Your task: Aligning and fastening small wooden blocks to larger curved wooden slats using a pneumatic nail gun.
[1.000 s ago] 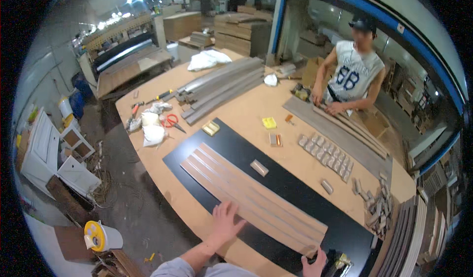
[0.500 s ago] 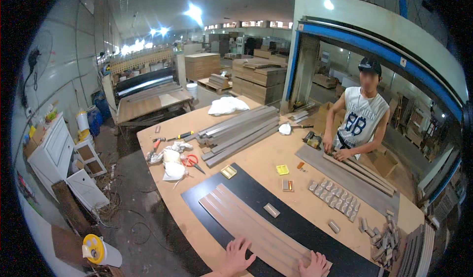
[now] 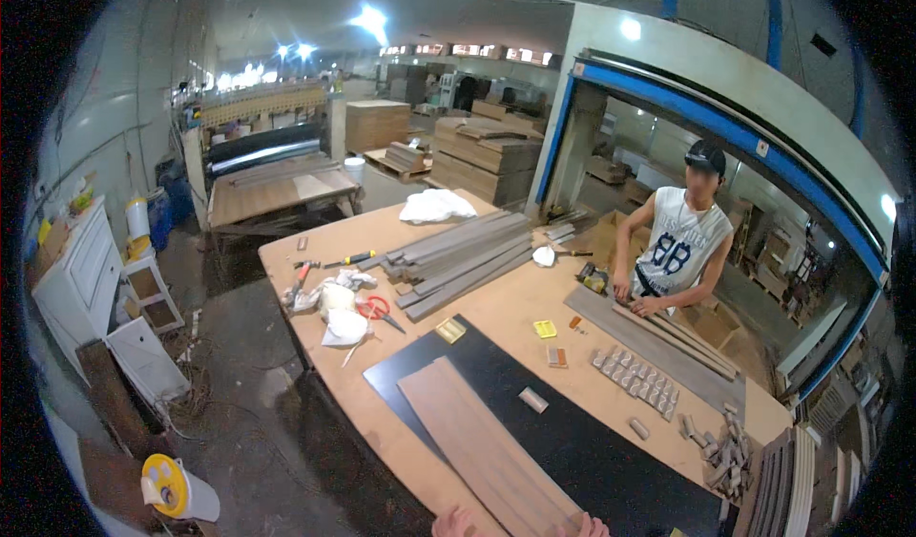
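Note:
Only the tips of my left hand (image 3: 454,522) and my right hand (image 3: 586,526) show at the bottom edge. Both rest at the near end of the light wooden strips (image 3: 482,442), which lie side by side on a black panel (image 3: 611,446). The panel lies on the big plywood workbench (image 3: 496,313). A small wooden block (image 3: 533,400) sits on the panel just right of the strips. Too little of either hand is visible to tell how the fingers are set.
A person in a white sleeveless shirt (image 3: 679,251) works on grey strips (image 3: 658,332) across the bench. Also there: a stack of grey slats (image 3: 458,255), red-handled scissors (image 3: 377,310), white rags (image 3: 339,313), rows of small blocks (image 3: 634,377). A yellow tape roll (image 3: 167,484) is on the floor at left.
The view has tilted up, so my hands have slid down to the bottom edge and are nearly out of sight. They stay on the strips. The person opposite keeps working.

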A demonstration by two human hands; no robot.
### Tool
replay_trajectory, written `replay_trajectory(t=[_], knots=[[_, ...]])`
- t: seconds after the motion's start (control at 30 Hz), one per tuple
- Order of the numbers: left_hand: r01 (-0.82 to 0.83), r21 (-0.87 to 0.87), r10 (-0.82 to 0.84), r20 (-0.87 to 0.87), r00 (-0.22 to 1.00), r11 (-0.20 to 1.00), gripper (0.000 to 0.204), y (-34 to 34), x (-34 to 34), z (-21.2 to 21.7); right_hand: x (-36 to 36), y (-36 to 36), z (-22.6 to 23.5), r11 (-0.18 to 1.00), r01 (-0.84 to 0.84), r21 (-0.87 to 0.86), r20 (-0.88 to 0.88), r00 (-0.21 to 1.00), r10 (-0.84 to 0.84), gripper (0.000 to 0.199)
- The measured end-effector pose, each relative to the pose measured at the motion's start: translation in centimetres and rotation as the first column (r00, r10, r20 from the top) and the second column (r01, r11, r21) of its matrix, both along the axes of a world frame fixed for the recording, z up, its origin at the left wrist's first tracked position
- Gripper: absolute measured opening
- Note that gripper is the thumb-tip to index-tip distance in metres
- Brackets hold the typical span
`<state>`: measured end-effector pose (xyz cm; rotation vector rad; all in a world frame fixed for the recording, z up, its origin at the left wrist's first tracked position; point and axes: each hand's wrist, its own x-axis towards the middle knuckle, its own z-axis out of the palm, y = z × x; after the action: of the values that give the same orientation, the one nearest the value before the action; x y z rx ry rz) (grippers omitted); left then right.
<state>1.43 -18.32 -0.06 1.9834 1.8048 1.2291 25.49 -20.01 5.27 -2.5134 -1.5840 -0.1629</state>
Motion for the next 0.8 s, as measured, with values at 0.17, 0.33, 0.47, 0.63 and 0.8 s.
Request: replay_trajectory(t=[0.17, 0.33, 0.47, 0.63, 0.8], knots=[[0.523, -0.569, 0.435, 0.822, 0.367, 0.634, 0.065, -3.1, -0.6, -13.4, -4.1, -3.2, -0.9, 0.999, 0.036, 0.000, 0.035, 0.999, -0.036, 0.069], [0.756, -0.549, 0.645, 0.730, 0.226, 0.357, 0.058, -3.6, -1.6, -0.2, -8.1, -5.9, 0.2, 0.978, 0.101, -0.185, -0.237, 0.961, -0.144, 0.070], [0.577, -0.630, 0.562, 0.761, 0.325, 0.520, 0.047, -5.9, -2.5, -3.0, -7.7, -9.2, -5.3, 0.945, 0.038, -0.325, -0.408, 0.896, -0.176, 0.076], [0.575, -0.635, 0.333, 0.767, 0.549, 0.516, 0.057, -8.3, -7.0, -6.8, -10.0, -12.9, -8.4, 0.942, 0.008, -0.336, -0.708, 0.658, -0.259, 0.071], [0.639, -0.592, 0.477, 0.796, 0.371, 0.491, 0.037, -9.2, -9.9, -5.2, -12.1, -15.6, -7.8, 0.912, -0.186, -0.364, -0.915, 0.256, -0.313, 0.050]])
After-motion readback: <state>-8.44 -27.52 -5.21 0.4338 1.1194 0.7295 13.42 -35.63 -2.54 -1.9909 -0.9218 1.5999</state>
